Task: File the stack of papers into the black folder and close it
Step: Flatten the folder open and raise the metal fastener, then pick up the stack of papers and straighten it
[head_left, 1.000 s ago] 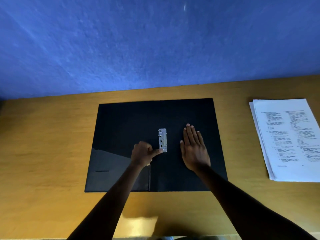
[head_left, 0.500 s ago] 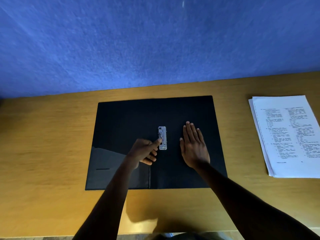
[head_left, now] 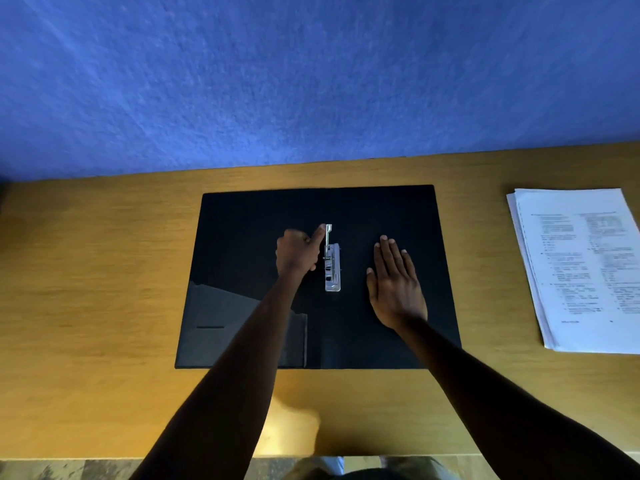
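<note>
Black folder [head_left: 381, 209] lies open and flat at table [head_left: 86, 271] centre, spine running 12-to-6. Metal clip mechanism [head_left: 332, 268] sits on the spine line, its lever [head_left: 328, 237] raised toward 12.

Left hand [head_left: 298, 252] is curled just at 9 o'clock of the clip, fingers loosely clenched, the extended finger pressed against the lever's side. Touching it, not wrapped around it. Right hand [head_left: 394, 289] lies flat at 3 o'clock of the clip, palm down, fingers released and spread on the right cover, pinning it.

Stack of papers [head_left: 581, 268] sits at 3 o'clock of the folder, well apart from it, near the table's right edge, running out of view. Untouched, so filing is not yet begun.

Handling, as judgement: the folder looks thin, stiff and light, so it likely slides unless pinned while the lever is worked. The lever is small and rigid; push at its tip. The stack is floppy, with edges already slightly fanned; take it by both long edges and square it first, or sheets will skew. Whether the sheets are punched cannot be told.
</note>
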The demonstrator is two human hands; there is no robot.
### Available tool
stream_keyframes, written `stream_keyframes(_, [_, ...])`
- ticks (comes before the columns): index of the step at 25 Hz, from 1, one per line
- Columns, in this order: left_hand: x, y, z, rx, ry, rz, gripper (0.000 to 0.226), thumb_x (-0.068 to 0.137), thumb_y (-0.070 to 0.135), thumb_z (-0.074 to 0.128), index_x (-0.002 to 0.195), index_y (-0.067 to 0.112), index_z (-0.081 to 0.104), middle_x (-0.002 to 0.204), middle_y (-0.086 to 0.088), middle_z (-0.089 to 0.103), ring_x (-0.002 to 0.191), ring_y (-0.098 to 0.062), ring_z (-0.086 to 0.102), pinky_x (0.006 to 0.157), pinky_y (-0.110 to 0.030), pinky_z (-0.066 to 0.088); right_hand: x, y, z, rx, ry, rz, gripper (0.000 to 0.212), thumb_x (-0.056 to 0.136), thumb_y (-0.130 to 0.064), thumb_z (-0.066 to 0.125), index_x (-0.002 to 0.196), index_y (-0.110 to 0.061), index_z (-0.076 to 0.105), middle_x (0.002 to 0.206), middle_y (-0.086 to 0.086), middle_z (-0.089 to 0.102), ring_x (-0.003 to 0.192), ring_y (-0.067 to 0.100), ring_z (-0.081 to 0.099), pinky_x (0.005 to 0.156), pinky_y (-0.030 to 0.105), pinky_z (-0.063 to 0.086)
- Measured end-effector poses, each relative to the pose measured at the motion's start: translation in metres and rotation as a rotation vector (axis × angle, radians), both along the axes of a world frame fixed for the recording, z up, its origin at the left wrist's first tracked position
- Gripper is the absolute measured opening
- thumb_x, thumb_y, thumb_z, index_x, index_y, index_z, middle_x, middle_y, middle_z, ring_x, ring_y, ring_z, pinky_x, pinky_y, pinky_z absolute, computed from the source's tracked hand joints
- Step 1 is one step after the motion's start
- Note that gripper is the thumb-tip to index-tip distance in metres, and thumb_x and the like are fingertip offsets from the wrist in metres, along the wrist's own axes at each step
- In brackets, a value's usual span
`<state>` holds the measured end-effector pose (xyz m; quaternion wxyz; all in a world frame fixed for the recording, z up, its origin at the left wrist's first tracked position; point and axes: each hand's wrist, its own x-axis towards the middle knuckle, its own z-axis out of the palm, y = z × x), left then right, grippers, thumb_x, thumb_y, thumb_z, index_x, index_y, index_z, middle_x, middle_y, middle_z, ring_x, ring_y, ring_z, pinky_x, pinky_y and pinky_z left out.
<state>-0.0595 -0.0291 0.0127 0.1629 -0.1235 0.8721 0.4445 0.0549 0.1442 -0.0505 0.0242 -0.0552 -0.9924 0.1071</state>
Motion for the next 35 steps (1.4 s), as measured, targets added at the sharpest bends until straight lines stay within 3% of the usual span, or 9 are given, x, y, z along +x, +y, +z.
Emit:
stream_keyframes(5, [-0.007, -0.009, -0.003, -0.004, -0.064, -0.006, 0.043, 0.091, 0.031, 0.061, 0.064, -0.002, 0.067, 0.049, -0.006, 0.064, 0.030, -0.009, 0.057, 0.030, -0.015, 0.036, 0.000, 0.000, 0.001, -0.010, 0.000, -0.002, 0.056, 0.104, -0.033, 0.031, 0.151, -0.002, 0.029, 0.161, 0.015, 0.024, 0.152, 0.025, 0.016, 0.123, 0.044, 0.019])
stream_keyframes(11, [0.019, -0.018, 0.005, 0.158, -0.053, 0.088, 0.040, 0.091, 0.028, 0.059, 0.063, 0.001, 0.066, 0.052, -0.009, 0.063, 0.035, -0.014, 0.059, 0.032, -0.022, 0.041, 0.000, 0.001, 0.000, 0.008, -0.017, 0.003, 0.059, 0.104, -0.037, 0.026, 0.152, -0.004, 0.025, 0.162, 0.014, 0.020, 0.152, 0.024, 0.014, 0.124, 0.042, 0.017])
stream_keyframes(13, [0.033, -0.022, 0.004, 0.149, -0.012, 0.070, 0.040, 0.092, 0.032, 0.058, 0.064, 0.002, 0.063, 0.058, -0.011, 0.066, 0.044, -0.016, 0.065, 0.038, -0.028, 0.051, -0.002, 0.001, 0.003, 0.016, -0.044, 0.012, 0.060, 0.104, -0.038, 0.024, 0.153, -0.005, 0.022, 0.163, 0.013, 0.018, 0.152, 0.024, 0.013, 0.124, 0.040, 0.014])
stream_keyframes(16, [0.048, -0.032, 0.005, 0.000, 0.036, -0.028, 0.036, 0.093, 0.039, 0.057, 0.072, 0.009, 0.062, 0.074, -0.012, 0.072, 0.071, -0.029, 0.071, 0.066, -0.043, 0.060, -0.001, 0.002, 0.011, 0.041, -0.107, 0.036, 0.061, 0.104, -0.039, 0.023, 0.154, -0.005, 0.017, 0.164, 0.013, 0.014, 0.152, 0.023, 0.010, 0.124, 0.036, 0.007])
stream_keyframes(18, [0.053, -0.037, 0.010, -0.085, 0.091, -0.077, 0.031, 0.093, 0.039, 0.056, 0.082, 0.011, 0.064, 0.083, -0.010, 0.073, 0.080, -0.030, 0.070, 0.074, -0.042, 0.058, -0.005, 0.005, 0.021, 0.015, -0.156, 0.063, 0.061, 0.104, -0.040, 0.025, 0.155, -0.007, 0.016, 0.165, 0.012, 0.010, 0.153, 0.024, 0.009, 0.124, 0.035, 0.007])
stream_keyframes(22, [0.056, -0.036, 0.021, -0.053, 0.217, -0.075, 0.017, 0.092, 0.026, 0.057, 0.090, 0.013, 0.067, 0.087, -0.004, 0.073, 0.085, -0.024, 0.068, 0.072, -0.031, 0.051, -0.012, 0.016, 0.046, -0.041, -0.110, 0.056, 0.058, 0.102, -0.039, 0.036, 0.152, -0.011, 0.029, 0.163, 0.013, 0.021, 0.152, 0.025, 0.014, 0.123, 0.038, 0.009])
stream_keyframes(25, [0.064, -0.013, 0.030, 0.140, 0.215, -0.108, 0.012, 0.089, 0.007, 0.057, 0.093, 0.008, 0.068, 0.085, -0.004, 0.071, 0.082, -0.025, 0.070, 0.070, -0.032, 0.053, -0.004, 0.045, 0.067, -0.097, -0.006, -0.035, 0.050, 0.099, -0.029, 0.047, 0.145, -0.010, 0.042, 0.157, 0.014, 0.034, 0.149, 0.028, 0.026, 0.122, 0.044, 0.019])
stream_keyframes(29, [0.083, 0.045, 0.035, 0.249, 0.218, -0.270, 0.016, 0.092, 0.005, 0.057, 0.103, 0.005, 0.068, 0.095, -0.010, 0.070, 0.087, -0.023, 0.069, 0.080, -0.041, 0.058, 0.016, 0.110, 0.080, -0.143, 0.045, -0.248, 0.050, 0.092, -0.016, 0.058, 0.140, -0.007, 0.049, 0.150, 0.016, 0.044, 0.139, 0.032, 0.041, 0.116, 0.046, 0.032])
stream_keyframes(35, [0.120, 0.166, 0.021, 0.127, 0.148, -0.514, 0.025, 0.096, 0.013, 0.052, 0.116, 0.006, 0.065, 0.111, -0.012, 0.070, 0.099, -0.021, 0.066, 0.078, -0.024, 0.050, 0.054, 0.249, 0.102, -0.344, 0.178, -0.674, 0.034, 0.086, -0.012, 0.064, 0.119, -0.004, 0.064, 0.120, 0.019, 0.067, 0.109, 0.037, 0.064, 0.094, 0.048, 0.051])
